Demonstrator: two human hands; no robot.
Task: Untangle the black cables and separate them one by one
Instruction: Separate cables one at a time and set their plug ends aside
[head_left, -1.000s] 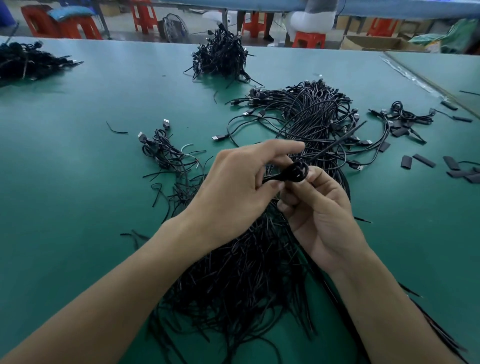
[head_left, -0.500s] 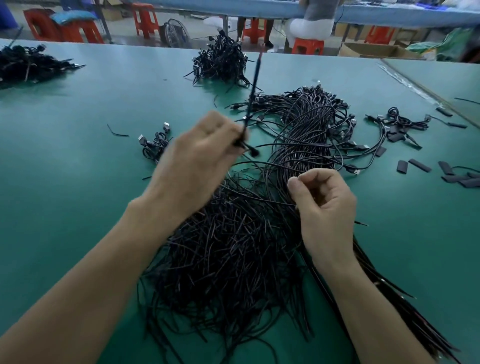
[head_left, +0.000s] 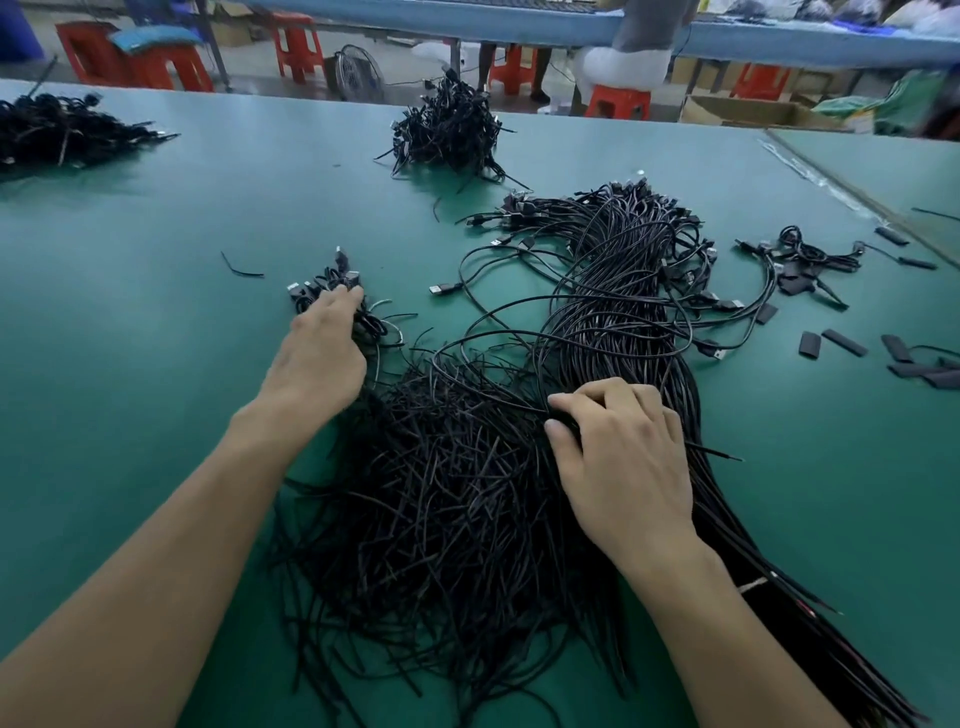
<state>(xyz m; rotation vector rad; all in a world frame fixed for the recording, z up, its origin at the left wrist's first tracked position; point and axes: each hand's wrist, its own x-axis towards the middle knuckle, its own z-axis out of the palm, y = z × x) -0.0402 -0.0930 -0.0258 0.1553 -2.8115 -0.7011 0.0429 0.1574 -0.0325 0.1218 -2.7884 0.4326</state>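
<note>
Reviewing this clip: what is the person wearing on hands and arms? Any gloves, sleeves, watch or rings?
The left hand and right hand are bare: no gloves, no rings on the fingers that show. The left forearm and right forearm are uncovered to the frame's edge, with no sleeve, watch or wristband in view.

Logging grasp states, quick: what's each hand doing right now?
Left hand: open, fingers resting on small cable bunch.
Right hand: pinching strands in the main cable pile.

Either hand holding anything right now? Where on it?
Right hand pinches strands in the middle of the cable tangle. Left hand rests on the small cable pile; grip cannot be told.
</note>
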